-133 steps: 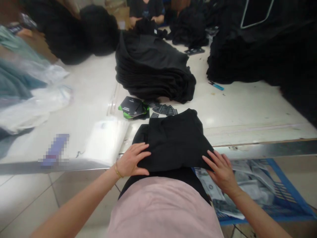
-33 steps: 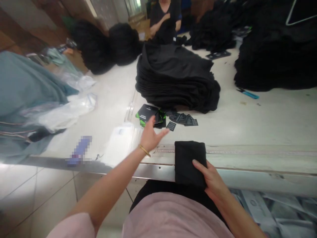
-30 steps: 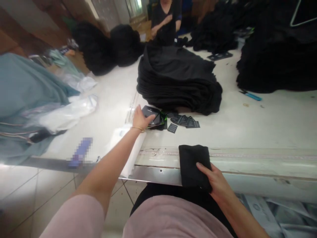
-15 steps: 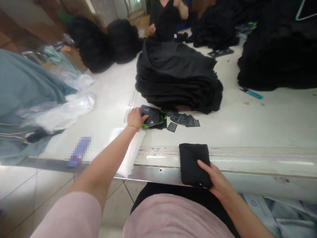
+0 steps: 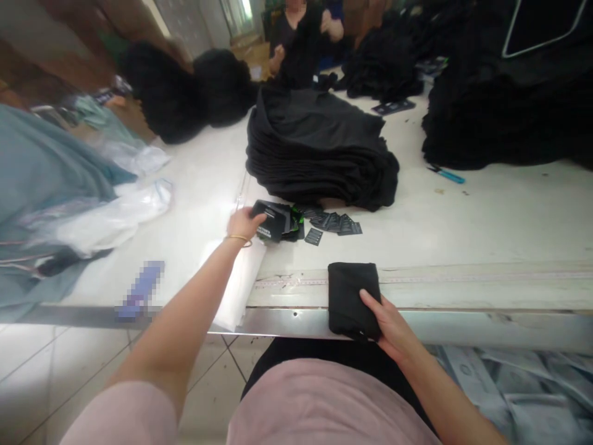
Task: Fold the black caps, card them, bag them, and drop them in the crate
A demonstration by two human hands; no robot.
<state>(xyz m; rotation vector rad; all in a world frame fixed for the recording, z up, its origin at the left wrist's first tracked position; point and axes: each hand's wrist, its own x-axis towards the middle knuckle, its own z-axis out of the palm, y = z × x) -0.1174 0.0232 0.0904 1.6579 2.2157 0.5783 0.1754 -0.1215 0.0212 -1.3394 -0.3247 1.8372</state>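
My left hand [image 5: 244,225] grips a black printed card [image 5: 269,224] at its left edge, thumb on top, over a pile of black and green cards [image 5: 294,224]. Small dark labels [image 5: 334,222] lie fanned out to the right of that pile. In my right hand [image 5: 391,321] is a folded black garment [image 5: 353,298], thumb on its upper face and fingers hidden beneath, at the table's front edge. A tall stack of black garments [image 5: 319,148] stands just behind the cards. White plastic bags [image 5: 238,284] lie under my left wrist.
A blue cutter [image 5: 448,175] lies by a large black cloth heap [image 5: 500,117] at right. Grey-blue cloth [image 5: 46,161] and clear bags [image 5: 125,213] cover the left side. Across the table is another person [image 5: 299,43]. Packed bags [image 5: 514,389] sit below the table edge.
The card under my left hand has been lifted and tilted, and white lettering now shows on it. My right hand still holds the folded garment. The whole view has shifted slightly.
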